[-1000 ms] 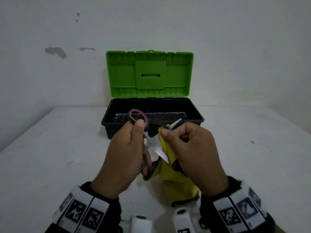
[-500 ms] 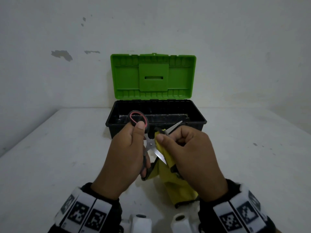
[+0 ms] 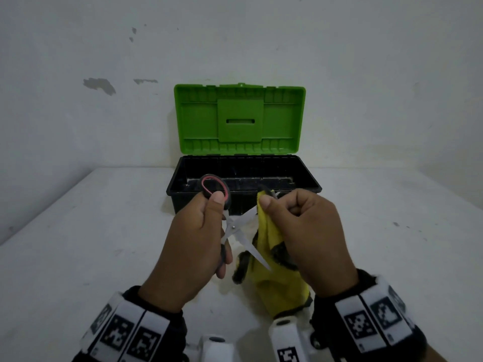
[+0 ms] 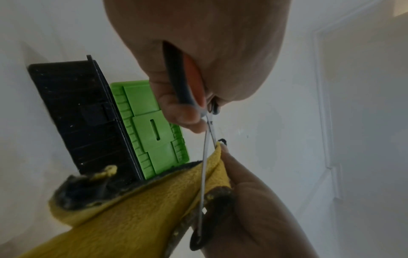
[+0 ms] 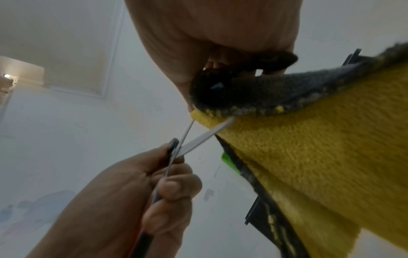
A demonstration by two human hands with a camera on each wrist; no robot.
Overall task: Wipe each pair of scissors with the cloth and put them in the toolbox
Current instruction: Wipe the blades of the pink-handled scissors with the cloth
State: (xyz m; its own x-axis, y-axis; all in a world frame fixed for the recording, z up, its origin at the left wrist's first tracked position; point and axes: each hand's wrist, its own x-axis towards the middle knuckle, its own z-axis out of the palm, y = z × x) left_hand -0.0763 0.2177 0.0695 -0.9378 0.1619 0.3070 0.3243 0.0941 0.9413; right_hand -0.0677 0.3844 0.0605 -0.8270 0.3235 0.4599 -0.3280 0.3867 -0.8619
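White table (image 3: 78,257) and a scuffed white wall (image 3: 78,61) with patches of flaked paint framed the scene; against the wall stood the toolbox (image 3: 243,176), its black tub facing me and its green lid (image 3: 239,118) raised upright. Above the table, in front of the tub, my left hand (image 3: 190,246) gripped the scissors (image 3: 235,228) by the black handles, thumb pressed on the upper loop with its red lining. The blades were spread in a V: one pointed down and toward me on the right, lying across the cloth (image 3: 271,257); the other ran up and to the right into the fabric's folded top edge. My right hand (image 3: 305,231) pinched the yellow, dark-edged cloth around that upper blade between thumb and curled fingers, and the rest of the cloth hung down toward the table.
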